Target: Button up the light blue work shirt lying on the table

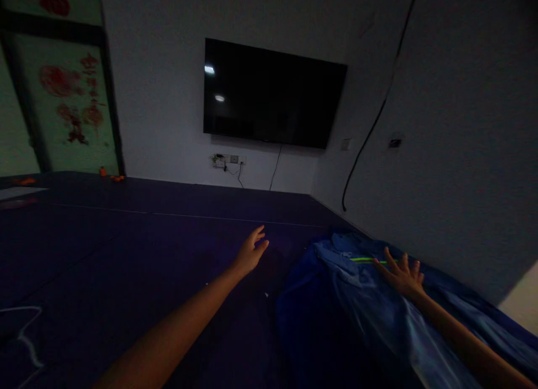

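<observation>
Below my right hand (401, 274) lies a blue garment (357, 288), rumpled, with a bright yellow-green stripe across it. The fingers of that hand are spread over the cloth near the stripe; whether they press on it I cannot tell. My left hand (251, 253) is held out over the dark purple floor covering (168, 249), to the left of the garment. Its thumb and fingers are apart and nothing is between them. The garment's near part runs out of view at the bottom right.
A large dark television (273, 95) hangs on the far wall above sockets (229, 160) with cords. One black cable (374, 125) dangles down the right wall. Small orange things (116, 178) lie by the glass door (71, 97). A white cord (29, 344) is at the lower left.
</observation>
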Demonstrator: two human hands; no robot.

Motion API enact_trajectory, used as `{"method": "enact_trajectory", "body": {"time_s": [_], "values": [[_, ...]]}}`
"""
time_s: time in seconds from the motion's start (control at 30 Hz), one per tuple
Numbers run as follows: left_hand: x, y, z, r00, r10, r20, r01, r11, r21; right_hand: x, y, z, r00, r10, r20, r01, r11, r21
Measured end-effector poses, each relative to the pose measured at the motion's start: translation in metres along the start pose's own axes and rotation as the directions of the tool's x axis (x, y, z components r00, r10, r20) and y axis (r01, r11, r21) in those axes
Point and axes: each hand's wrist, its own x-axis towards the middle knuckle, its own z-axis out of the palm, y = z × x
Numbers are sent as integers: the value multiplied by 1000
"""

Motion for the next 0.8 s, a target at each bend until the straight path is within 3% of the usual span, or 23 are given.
{"method": "enact_trajectory", "body": {"time_s": [0.1,0.33,0.47,0.67,0.8], "values": [[-40,1,-31,993,69,-101,-62,995,72,-50,-53,-15,985,-171,-16,171,983,67],[-125,-7,-93,955,112,-275,-53,975,214,-189,-220,-65,885,-465,7,450,859,247],[-155,-13,-120,929,142,-342,-32,951,308,-253,-295,-70,835,-550,9,515,787,341],[-181,-27,-140,880,193,-433,8,907,420,-301,-357,-52,862,-490,128,387,800,457],[-195,-36,-143,856,250,-452,6,870,492,-308,-373,-45,883,-468,17,405,780,477]]}}
